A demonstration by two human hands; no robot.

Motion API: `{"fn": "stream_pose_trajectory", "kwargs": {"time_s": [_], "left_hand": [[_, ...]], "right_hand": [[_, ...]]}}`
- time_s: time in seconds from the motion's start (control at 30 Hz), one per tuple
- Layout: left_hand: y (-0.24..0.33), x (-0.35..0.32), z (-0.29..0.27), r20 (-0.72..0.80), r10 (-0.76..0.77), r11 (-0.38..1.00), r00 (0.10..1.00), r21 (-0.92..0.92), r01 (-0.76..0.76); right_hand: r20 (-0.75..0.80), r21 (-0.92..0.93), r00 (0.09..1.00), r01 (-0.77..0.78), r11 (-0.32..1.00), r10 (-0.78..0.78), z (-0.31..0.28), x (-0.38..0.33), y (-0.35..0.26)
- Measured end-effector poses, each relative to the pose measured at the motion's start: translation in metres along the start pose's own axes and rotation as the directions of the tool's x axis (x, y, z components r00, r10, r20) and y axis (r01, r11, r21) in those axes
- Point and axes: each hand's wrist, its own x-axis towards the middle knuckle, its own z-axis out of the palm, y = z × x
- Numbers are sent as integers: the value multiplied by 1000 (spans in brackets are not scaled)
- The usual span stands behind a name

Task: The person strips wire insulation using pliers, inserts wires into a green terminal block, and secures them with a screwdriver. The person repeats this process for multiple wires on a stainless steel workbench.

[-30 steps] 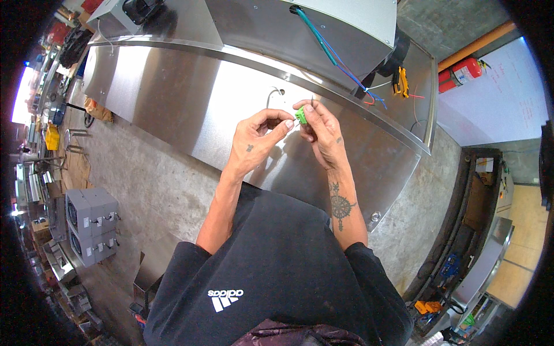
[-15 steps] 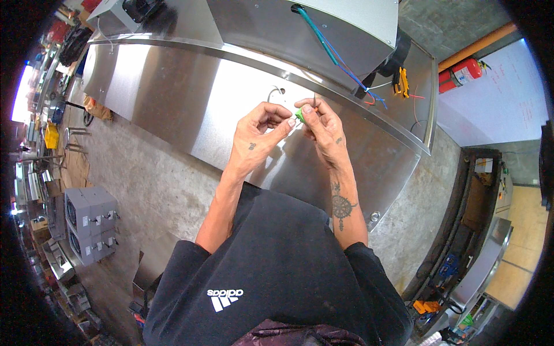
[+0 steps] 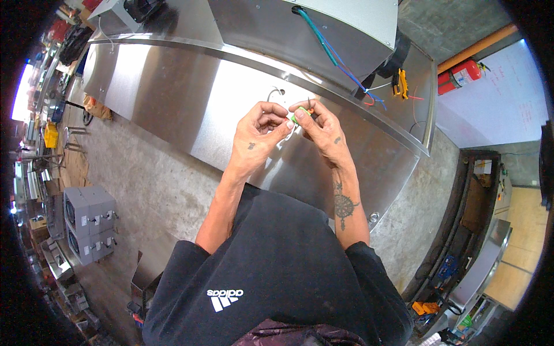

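Observation:
Over the shiny metal panel [image 3: 167, 98], my two hands meet fingertip to fingertip. A small green piece [image 3: 300, 113] sits between them, too small and covered to name its kind. My right hand [image 3: 324, 134] pinches it between thumb and fingers; something orange with a thin dark tip shows behind those fingers. My left hand [image 3: 258, 135] is closed, its thumb and fingertips pressed together at the green piece's left end. What lies inside that pinch is hidden. Just beyond the hands, a grey cable [image 3: 269, 93] curves out by a small hole in the panel.
Behind the panel's raised edge stands a large metal box [image 3: 346, 34] with green and blue wires [image 3: 323, 40] hanging from it. Yellow-handled pliers [image 3: 400, 83] are near them. A red fire extinguisher [image 3: 461, 75] is at right; grey units [image 3: 89, 222] stand on the floor at left.
My right hand has shifted slightly left, its fingertips closer to my left hand. The green piece has turned a little. My left hand has barely moved.

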Motion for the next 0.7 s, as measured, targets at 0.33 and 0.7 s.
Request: {"fn": "stream_pose_trajectory", "kwargs": {"time_s": [0.33,0.7], "left_hand": [[5,-1,-6,71,-50,997,996,-63,54],[4,5,-11,207,-62,985,976,171,27]], "right_hand": [[148,-68,987,-47,997,56,-10,3,-6],[34,-20,996,-79,997,79,-14,3,14]]}}
